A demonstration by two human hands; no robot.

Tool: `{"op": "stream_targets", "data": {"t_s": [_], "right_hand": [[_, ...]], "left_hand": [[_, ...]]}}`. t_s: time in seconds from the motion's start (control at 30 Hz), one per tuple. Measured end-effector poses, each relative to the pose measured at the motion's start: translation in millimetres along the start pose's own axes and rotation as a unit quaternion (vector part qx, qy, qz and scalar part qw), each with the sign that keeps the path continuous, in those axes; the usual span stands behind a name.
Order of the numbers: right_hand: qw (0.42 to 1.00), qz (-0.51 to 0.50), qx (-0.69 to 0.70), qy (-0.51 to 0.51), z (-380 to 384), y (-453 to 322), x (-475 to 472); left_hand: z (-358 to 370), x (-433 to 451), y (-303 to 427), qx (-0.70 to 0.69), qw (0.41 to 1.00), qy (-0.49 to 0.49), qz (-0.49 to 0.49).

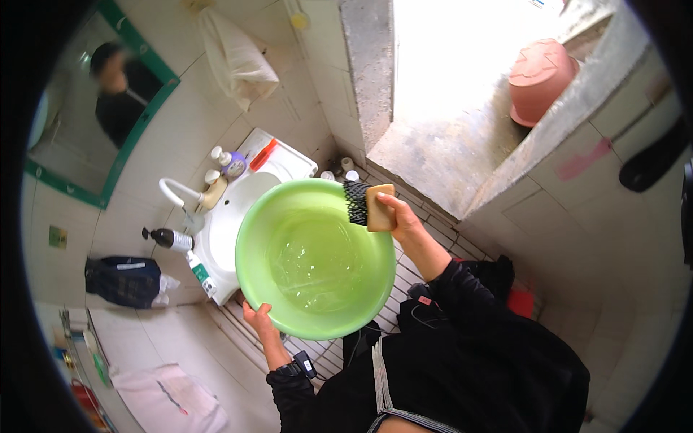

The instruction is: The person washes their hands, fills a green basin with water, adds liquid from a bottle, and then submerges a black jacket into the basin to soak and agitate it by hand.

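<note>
A round light-green plastic basin (325, 270) is held up before me, its right half over the tiled floor. Its left side overlaps the white washbasin (219, 233). Clear water with small glints lies in its bottom. My left hand (261, 322) grips the lower-left rim, thumb on top and fingers underneath. In my right hand (400, 216) is a tan scrubbing block (381, 208) with black netting (356, 203), pressed flat at the upper-right rim. The hand's underside is hidden, so I cannot tell whether its fingers also hold the rim.
Around the washbasin stand a white faucet (181, 189), a purple pump bottle (233, 163), a black pump bottle (170, 238), a green-and-white tube (200, 273) and a red-orange item (263, 155). A doorway opens at upper right, with a pink tub (541, 76) upside down beyond it.
</note>
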State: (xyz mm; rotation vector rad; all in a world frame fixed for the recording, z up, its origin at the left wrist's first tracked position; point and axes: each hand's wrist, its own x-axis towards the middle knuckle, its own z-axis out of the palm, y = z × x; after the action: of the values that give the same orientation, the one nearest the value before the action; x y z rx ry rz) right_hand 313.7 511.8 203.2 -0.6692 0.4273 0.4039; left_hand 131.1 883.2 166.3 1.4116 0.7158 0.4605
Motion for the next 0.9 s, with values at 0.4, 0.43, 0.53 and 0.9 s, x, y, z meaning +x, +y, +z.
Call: {"op": "stream_targets", "data": {"t_s": [0.4,0.43,0.53,0.9], "right_hand": [[0.998,-0.024,-0.057,0.019,-119.6,-9.2,-25.3],[0.998,-0.026,-0.058,0.020,-131.3,-4.3,-28.6],[0.997,-0.034,-0.059,0.038,-162.0,12.6,-34.6],[0.996,-0.001,-0.075,0.040,-286.2,91.7,52.1]], "left_hand": [[34.1,-79.4,-91.1,0.019,0.997,0.002,-0.068],[31.6,-82.3,-97.8,0.025,0.996,-0.001,-0.086],[26.0,-86.9,-114.4,0.084,0.995,-0.015,-0.057],[18.3,-65.4,-264.8,0.157,0.981,-0.054,-0.102]]}}
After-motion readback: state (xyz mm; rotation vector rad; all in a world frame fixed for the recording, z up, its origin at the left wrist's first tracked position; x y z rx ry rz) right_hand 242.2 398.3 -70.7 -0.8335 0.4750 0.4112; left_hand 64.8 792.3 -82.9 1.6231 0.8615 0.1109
